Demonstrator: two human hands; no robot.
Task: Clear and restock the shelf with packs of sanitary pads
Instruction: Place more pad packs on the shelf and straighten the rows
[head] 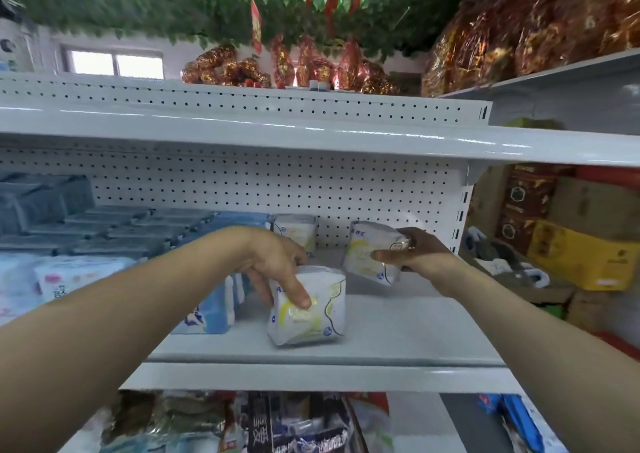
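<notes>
On the white shelf (398, 328), a white and yellow pack (308, 308) stands upright near the front edge, its printed face toward you. Your left hand (277, 262) reaches down over it from above, wrist bent, grip closed on the pack's top with the thumb pressed on its face. Behind and to the right of that pack, your right hand (415, 250) holds a second pack (372, 251) tilted above the shelf, grip clamped around its right end, forearm stretched forward.
</notes>
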